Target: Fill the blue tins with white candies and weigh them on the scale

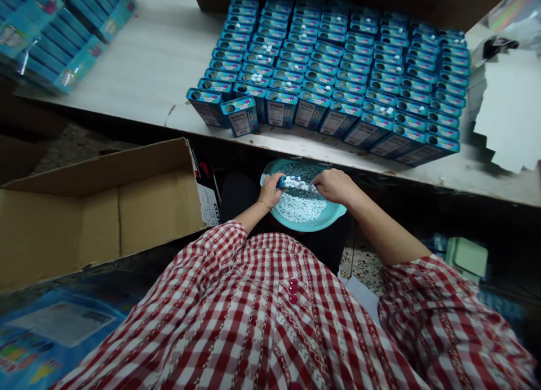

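Note:
My left hand (271,190) is wrapped round a small blue box (281,181) above a turquoise basin (305,227). White pellet-like candies (301,209) cover much of the basin's inside. Opposite, my right hand (333,185) is closed on what looks like a small scoop (315,190), mostly covered by a heap of the white candies (298,182). This heap reaches across to the mouth of the blue box. Fingers and candies hide most of the scoop's shape and the box's lower part.
Rows of upright blue boxes (313,101) stand on the white table (169,57), some with loose candies on top. Wrapped blue packs (63,40) lie at the upper left. An open cardboard box (101,209) is left of my lap; torn white card (509,108) lies right.

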Available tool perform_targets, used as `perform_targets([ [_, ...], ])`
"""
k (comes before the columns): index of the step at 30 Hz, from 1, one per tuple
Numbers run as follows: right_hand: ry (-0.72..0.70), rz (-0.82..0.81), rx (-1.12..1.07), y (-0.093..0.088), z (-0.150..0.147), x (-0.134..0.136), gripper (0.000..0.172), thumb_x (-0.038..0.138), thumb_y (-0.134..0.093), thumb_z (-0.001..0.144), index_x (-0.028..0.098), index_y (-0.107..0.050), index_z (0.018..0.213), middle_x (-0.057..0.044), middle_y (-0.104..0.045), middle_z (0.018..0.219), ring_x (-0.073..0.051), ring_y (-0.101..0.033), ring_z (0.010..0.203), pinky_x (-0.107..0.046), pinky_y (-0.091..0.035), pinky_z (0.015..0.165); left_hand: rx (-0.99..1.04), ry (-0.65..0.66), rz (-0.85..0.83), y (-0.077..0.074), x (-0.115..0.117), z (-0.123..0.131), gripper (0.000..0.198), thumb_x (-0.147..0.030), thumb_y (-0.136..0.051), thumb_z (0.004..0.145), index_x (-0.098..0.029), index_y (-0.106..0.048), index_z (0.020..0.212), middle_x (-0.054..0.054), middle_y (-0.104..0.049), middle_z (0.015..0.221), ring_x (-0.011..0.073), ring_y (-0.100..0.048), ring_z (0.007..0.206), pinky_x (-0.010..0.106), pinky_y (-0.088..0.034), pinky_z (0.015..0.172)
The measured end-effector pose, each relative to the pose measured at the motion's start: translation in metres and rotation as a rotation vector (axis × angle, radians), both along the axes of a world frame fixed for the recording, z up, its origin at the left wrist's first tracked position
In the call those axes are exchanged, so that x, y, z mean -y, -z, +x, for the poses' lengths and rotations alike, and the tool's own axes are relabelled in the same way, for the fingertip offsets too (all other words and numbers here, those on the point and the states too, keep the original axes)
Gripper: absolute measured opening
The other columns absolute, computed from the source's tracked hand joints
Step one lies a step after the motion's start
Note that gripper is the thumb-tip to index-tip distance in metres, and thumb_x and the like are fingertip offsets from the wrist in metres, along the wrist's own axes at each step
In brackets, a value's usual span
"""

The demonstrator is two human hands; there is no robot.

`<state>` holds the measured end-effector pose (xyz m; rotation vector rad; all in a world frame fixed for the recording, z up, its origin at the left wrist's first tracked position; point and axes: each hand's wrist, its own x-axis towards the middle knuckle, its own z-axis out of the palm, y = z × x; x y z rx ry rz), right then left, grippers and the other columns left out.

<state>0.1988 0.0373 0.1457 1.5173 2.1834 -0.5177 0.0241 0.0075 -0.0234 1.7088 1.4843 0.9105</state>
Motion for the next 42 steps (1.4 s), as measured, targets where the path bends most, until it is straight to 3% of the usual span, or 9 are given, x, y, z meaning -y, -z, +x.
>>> perform_targets([
  [5,-0.047,0.010,0.081,-0.015,-0.016,-0.002,0.035,0.019,-0.045,0.078,0.017,-0.070,0.102,-0.013,-0.068,0.101,-0.024,-0.061,0.095,-0.031,-0.046,0.078,0.014,-0.003,-0.006,0.005,-0.002,0.000,0.039,-0.011,-0.057,0.065,-0.021,-0.056,0.103,0.006,-0.061,0.108,0.0244,-0.054,0.102,0.040,-0.040,0.093],
  [11,-0.031,-0.002,0.033,-0.012,-0.005,-0.004,0.037,0.019,-0.045,0.077,0.028,-0.070,0.104,-0.006,-0.069,0.102,-0.022,-0.061,0.095,-0.031,-0.045,0.078,0.109,0.010,-0.020,0.006,-0.008,0.002,0.039,-0.012,-0.059,0.064,-0.019,-0.054,0.102,0.005,-0.060,0.105,0.0216,-0.055,0.098,0.035,-0.043,0.089],
  [19,0.016,0.079,0.021,-0.013,0.015,0.013,0.034,0.020,-0.043,0.079,0.026,-0.070,0.099,-0.006,-0.070,0.094,-0.020,-0.063,0.087,-0.026,-0.043,0.070,0.118,-0.040,-0.024,0.001,-0.008,0.004,0.036,-0.014,-0.061,0.064,-0.021,-0.053,0.098,0.003,-0.061,0.098,0.0194,-0.057,0.092,0.032,-0.044,0.085],
  [22,0.107,0.095,-0.048,0.011,0.045,0.018,0.034,0.024,-0.042,0.082,0.029,-0.067,0.105,-0.002,-0.070,0.099,-0.019,-0.062,0.090,-0.026,-0.043,0.072,0.117,-0.106,-0.046,-0.001,-0.003,-0.001,0.038,-0.015,-0.064,0.064,-0.021,-0.053,0.100,0.002,-0.061,0.097,0.0187,-0.058,0.089,0.031,-0.045,0.082],
  [25,0.214,0.078,-0.051,0.056,0.059,0.023,0.033,0.027,-0.040,0.086,0.028,-0.063,0.111,-0.003,-0.069,0.103,-0.019,-0.062,0.092,-0.025,-0.043,0.072,0.129,-0.150,-0.045,-0.003,0.003,-0.008,0.038,-0.017,-0.066,0.065,-0.021,-0.053,0.100,0.002,-0.062,0.095,0.0177,-0.058,0.085,0.030,-0.046,0.079],
  [28,0.223,0.017,0.044,0.104,0.043,0.033,0.034,0.021,-0.036,0.089,0.020,-0.057,0.116,-0.012,-0.066,0.108,-0.020,-0.061,0.093,-0.026,-0.043,0.073,0.132,-0.187,-0.052,-0.003,0.008,-0.016,0.039,-0.022,-0.067,0.065,-0.021,-0.053,0.101,0.001,-0.062,0.091,0.0171,-0.058,0.082,0.029,-0.046,0.077],
  [31,0.135,-0.067,0.046,0.138,0.016,0.047,0.033,0.014,-0.033,0.091,0.013,-0.053,0.117,-0.017,-0.064,0.108,-0.018,-0.059,0.096,-0.025,-0.041,0.076,0.142,-0.186,-0.055,0.000,0.010,-0.020,0.039,-0.024,-0.068,0.066,-0.021,-0.053,0.102,0.001,-0.062,0.092,0.0168,-0.058,0.084,0.028,-0.045,0.078],
  [37,0.095,-0.190,-0.043,0.170,0.016,0.052,0.036,0.015,-0.039,0.087,0.017,-0.055,0.120,-0.012,-0.066,0.105,-0.017,-0.060,0.091,-0.024,-0.041,0.076,0.185,-0.187,-0.062,0.000,0.009,-0.016,0.039,-0.026,-0.068,0.065,-0.020,-0.053,0.101,0.000,-0.061,0.090,0.0158,-0.058,0.082,0.028,-0.046,0.078],
  [42,0.090,-0.234,-0.192,0.170,0.033,0.047,0.029,0.020,-0.048,0.084,0.019,-0.061,0.109,-0.004,-0.067,0.103,-0.013,-0.059,0.091,-0.018,-0.040,0.075,0.230,-0.218,-0.052,0.001,0.009,-0.018,0.043,-0.028,-0.069,0.064,-0.020,-0.052,0.101,0.000,-0.060,0.089,0.0158,-0.057,0.081,0.028,-0.046,0.078],
])
